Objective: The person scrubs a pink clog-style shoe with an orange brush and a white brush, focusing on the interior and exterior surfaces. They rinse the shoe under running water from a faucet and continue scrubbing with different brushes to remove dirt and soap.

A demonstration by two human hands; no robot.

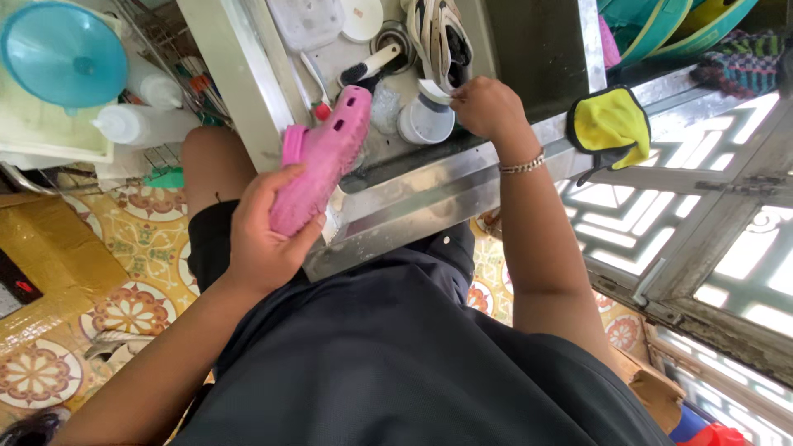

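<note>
Pink moulded foam-rubber clog point(320, 161), perforated across the toe, sits in my left hand point(266, 239) at the near edge of the stainless steel sink point(429, 177). Fingers are wrapped around the heel end, thumb on one side, and the toe points away over the basin. I judge the clog light, springy and slightly compliant under squeeze; it looks wet, so likely slippery. The heel cup and strap hinge seem the surest places to grip, since the toe vents offer little purchase.

Left hand: closed on the clog, firm wrap, no gap showing.

Further out, my right hand point(487, 107), with a metal chain bracelet at the wrist, reaches into the basin. Fingertips are pinched on a small white piece point(433, 91) at the rim of a round pale plastic tub point(425, 122); I cannot tell whether it is a lid or a scrap of soap. Hand is mostly closed, pinch grip.

Beyond the tub lie a black-bristled scrubbing brush with a white handle point(372, 66) and a black-and-white sports shoe point(442, 37).

Far right, a yellow cleaning mitt with black trim point(610, 124) hangs over the sink's edge. Far left, a turquoise plastic funnel point(62, 54) rests above white squeeze bottles point(140, 124).
</note>
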